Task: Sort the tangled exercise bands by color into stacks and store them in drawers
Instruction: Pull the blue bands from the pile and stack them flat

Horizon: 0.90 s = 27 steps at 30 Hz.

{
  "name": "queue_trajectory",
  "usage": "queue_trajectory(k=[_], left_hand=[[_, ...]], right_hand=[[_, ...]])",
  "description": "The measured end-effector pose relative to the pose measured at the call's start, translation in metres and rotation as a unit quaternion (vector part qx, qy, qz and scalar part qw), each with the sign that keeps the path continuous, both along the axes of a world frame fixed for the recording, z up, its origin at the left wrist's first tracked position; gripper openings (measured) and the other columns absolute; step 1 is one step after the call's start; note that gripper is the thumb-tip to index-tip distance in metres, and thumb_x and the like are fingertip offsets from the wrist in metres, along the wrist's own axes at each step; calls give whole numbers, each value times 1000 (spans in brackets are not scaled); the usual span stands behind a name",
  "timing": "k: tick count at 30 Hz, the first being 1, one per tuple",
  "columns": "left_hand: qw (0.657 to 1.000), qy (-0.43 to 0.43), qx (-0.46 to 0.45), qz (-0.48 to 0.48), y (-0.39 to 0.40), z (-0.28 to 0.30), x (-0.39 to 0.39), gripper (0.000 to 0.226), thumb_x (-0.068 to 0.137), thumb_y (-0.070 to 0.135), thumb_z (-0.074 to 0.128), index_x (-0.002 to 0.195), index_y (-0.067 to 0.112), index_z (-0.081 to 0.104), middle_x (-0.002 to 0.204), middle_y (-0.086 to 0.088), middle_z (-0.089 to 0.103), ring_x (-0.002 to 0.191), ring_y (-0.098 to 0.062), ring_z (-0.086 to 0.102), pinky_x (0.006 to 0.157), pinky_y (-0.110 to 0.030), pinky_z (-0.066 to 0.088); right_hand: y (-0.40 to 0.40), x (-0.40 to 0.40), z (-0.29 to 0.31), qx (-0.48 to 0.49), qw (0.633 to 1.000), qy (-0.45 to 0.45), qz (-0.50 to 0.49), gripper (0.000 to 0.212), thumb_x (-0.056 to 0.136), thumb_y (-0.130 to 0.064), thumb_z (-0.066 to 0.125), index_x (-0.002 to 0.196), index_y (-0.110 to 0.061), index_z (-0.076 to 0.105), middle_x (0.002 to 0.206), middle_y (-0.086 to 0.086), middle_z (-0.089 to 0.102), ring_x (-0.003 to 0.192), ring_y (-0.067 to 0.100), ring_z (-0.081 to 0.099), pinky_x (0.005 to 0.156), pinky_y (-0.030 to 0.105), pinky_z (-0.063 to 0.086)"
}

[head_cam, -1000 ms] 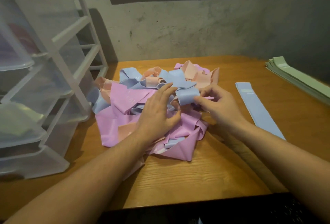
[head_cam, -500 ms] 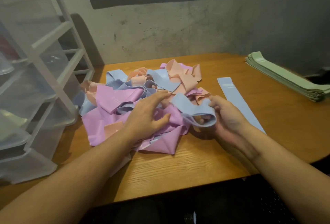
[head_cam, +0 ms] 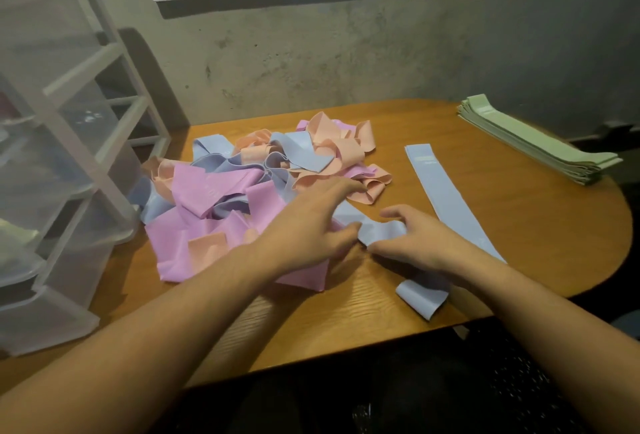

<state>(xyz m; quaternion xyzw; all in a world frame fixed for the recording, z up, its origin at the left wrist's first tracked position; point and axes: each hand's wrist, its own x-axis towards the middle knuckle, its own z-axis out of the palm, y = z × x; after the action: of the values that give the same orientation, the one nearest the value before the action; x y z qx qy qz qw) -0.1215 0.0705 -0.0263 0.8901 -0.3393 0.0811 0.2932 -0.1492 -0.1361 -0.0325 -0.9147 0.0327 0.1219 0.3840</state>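
Pinching is observed at the near middle of the bench (head_cam: 346, 326): a loose blue band (head_cam: 381, 233) is held between thumb and curled fingers of the right hand (head_cam: 414, 238), and its free end trails under the right wrist to a curled tail near the front edge of the bench. The left hand (head_cam: 311, 222) is laid over the near right edge of the tangled pile (head_cam: 249, 198), its fingers spread and nearly straight toward the far right, the thumb touching the same blue band; whether that hand grips anything cannot be told. The two hands are close together, almost touching at the band.

The tangled pile is seen on the left-centre of the bench, with pink bands mostly at its near side, blue bands through the middle and left, and peach bands mainly at the far right. Pink, blue and peach strips are interlaced and not separated.

Just right of the hands, one flat blue band (head_cam: 446, 194) is laid straight on the wood, running from far left to near right, apart from the pile.

At the far right edge of the bench a neat stack of green bands (head_cam: 533, 142) is recorded, well apart from the pile.

On the left, a translucent plastic drawer unit (head_cam: 62, 163) in a white frame is noted; its drawers' contents cannot be made out. A grey wall (head_cam: 346, 52) is seen behind the bench.
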Motion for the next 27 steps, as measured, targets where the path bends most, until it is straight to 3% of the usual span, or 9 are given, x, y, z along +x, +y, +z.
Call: queue_trajectory(k=[3, 6, 8, 11, 14, 18, 21, 25, 27], left_hand=[[996, 91, -15, 9, -14, -5, -11, 53, 93, 28, 68, 141, 29, 46, 141, 15, 50, 117, -1, 52, 95, -18, 43], [976, 184, -110, 42, -29, -9, -19, 40, 93, 26, 67, 129, 27, 50, 129, 12, 55, 98, -7, 62, 80, -21, 52], [948, 245, -185, 81, -37, -9, -22, 22, 94, 22, 67, 111, 23, 54, 111, 3, 61, 79, -13, 64, 67, -25, 53], [899, 321, -270, 128, -45, -5, -24, 11, 96, 16, 62, 102, 19, 53, 96, -12, 66, 64, -13, 62, 63, -28, 52], [829, 422, -341, 138, -53, 8, -27, 16, 99, 17, 59, 114, 18, 56, 111, -14, 68, 81, -18, 72, 77, -31, 61], [732, 509, -440, 113, -65, 24, -28, 18, 99, 27, 57, 113, 18, 65, 116, -11, 68, 95, -25, 70, 88, -39, 59], [652, 545, -517, 98, -70, 34, -29, 19, 100, 27, 56, 107, 14, 68, 104, -13, 72, 100, -30, 69, 96, -44, 56], [607, 550, -561, 121, -72, 37, -25, 23, 100, 21, 59, 119, 9, 62, 114, -16, 70, 108, -32, 70, 90, -41, 59], [596, 552, -568, 135, -72, 35, -23, 24, 100, 19, 60, 121, 7, 59, 114, -18, 69, 110, -34, 69, 94, -44, 57]], right_hand=[[-4, -3, -3, -53, 998, -13, 35, 51, 89, -36, 71, 135, -33, 48, 140, -3, 55, 122, 17, 54, 95, 32, 48], [-11, -7, -5, -45, 996, -63, 42, 40, 95, -22, 62, 125, -43, 47, 139, -8, 56, 120, 16, 56, 98, 34, 49], [-15, -10, -2, 8, 995, -94, 13, 45, 95, -15, 58, 125, -46, 45, 139, -5, 56, 118, 20, 58, 93, 33, 49], [-22, -10, 3, 63, 987, -142, -29, 66, 92, -5, 56, 147, -36, 38, 154, -7, 41, 124, 16, 52, 85, 16, 38], [-23, -12, 12, 93, 977, -187, -40, 70, 91, 1, 54, 152, -28, 37, 158, -7, 36, 125, 7, 45, 80, 3, 37], [-17, -22, 19, 128, 964, -234, -3, 67, 91, 0, 52, 148, -33, 39, 149, -10, 48, 134, 6, 45, 103, 25, 44], [-14, -32, 17, 129, 961, -242, 42, 65, 94, -4, 53, 145, -41, 36, 135, -15, 61, 123, 0, 56, 89, 15, 50], [-15, -41, 17, 78, 959, -259, 85, 68, 93, -3, 55, 135, -52, 34, 127, -22, 65, 94, -1, 65, 71, 13, 49], [-16, -44, 19, 33, 953, -276, 119, 68, 92, -6, 57, 132, -57, 34, 126, -21, 66, 93, 1, 63, 75, 18, 50]])
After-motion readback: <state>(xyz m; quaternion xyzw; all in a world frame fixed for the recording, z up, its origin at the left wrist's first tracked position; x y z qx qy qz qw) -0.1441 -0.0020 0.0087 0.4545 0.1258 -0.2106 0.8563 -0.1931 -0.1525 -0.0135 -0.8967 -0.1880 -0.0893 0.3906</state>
